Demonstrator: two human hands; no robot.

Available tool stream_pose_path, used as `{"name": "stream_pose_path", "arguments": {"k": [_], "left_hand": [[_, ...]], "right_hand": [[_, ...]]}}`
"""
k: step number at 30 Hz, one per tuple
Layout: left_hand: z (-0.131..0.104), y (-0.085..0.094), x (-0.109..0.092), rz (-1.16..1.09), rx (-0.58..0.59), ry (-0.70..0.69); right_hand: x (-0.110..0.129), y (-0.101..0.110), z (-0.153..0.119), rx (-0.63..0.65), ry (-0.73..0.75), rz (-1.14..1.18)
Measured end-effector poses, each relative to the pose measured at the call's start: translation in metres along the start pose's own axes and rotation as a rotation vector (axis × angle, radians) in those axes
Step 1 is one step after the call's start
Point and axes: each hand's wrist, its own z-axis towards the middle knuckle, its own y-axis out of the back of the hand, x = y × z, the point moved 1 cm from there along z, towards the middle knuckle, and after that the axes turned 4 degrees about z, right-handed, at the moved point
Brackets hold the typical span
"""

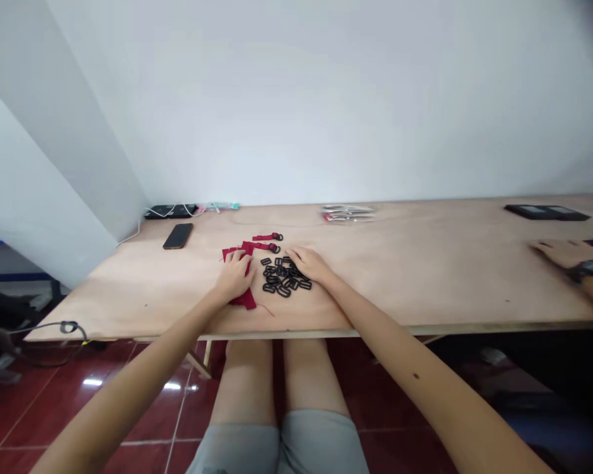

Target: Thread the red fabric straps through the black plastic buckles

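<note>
My left hand (234, 278) rests palm down over a bunch of red fabric strips (246, 300), its fingers lying loosely on the cloth. To its right is a loose pile of black plastic strap sliders (282, 282). My right hand (308, 263) lies at the far right side of that pile with fingers stretched out, covering some of the pieces. Beyond the pile are two short red straps fitted with black buckles, an upper strap (263, 237) and a lower strap (264, 247). What lies under both palms is hidden.
A phone (178, 236) and a black box with white cables (170, 211) lie at the back left. Plastic-wrapped items (348, 213) sit near the wall. Another person's hand (563, 252) rests on the table at right, near a black device (547, 212).
</note>
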Motion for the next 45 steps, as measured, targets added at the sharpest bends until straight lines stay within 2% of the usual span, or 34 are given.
{"name": "stream_pose_path", "arguments": {"k": [4,10,13,16,19,23,26,28,33,36,41,45], "left_hand": [[-0.008,0.002,0.01,0.024,0.086,-0.048],[-0.001,0.007,0.032,0.019,0.093,-0.041],[0.005,0.003,0.037,0.015,0.085,0.015],[0.012,0.001,0.039,0.025,0.083,0.012],[0.026,0.003,0.039,0.027,0.065,-0.03],[0.059,0.002,0.037,-0.025,0.08,-0.131],[0.082,-0.009,0.033,-0.055,0.141,-0.215],[0.091,-0.019,0.029,-0.055,0.16,-0.213],[0.098,-0.039,0.02,-0.094,0.155,-0.266],[0.103,-0.043,0.016,-0.143,0.151,-0.31],[0.109,-0.05,0.015,-0.179,0.189,-0.323],[0.105,-0.057,0.017,-0.16,0.187,-0.288]], "right_hand": [[0.001,-0.005,0.003,0.047,0.065,0.054],[0.013,-0.014,0.008,0.05,0.218,0.043],[0.02,-0.019,0.011,0.083,0.287,0.059],[0.024,-0.021,0.013,0.13,0.322,0.093],[0.025,-0.02,0.013,0.162,0.307,0.116],[0.026,-0.018,0.012,0.167,0.306,0.122],[0.025,-0.016,0.012,0.162,0.314,0.137],[0.022,-0.015,0.012,0.129,0.311,0.128],[0.007,-0.009,0.017,-0.039,0.218,0.027],[-0.006,-0.007,0.024,-0.087,0.163,0.082],[-0.024,-0.009,0.039,-0.045,0.062,0.196],[-0.032,-0.011,0.05,-0.013,0.077,0.198]]}}
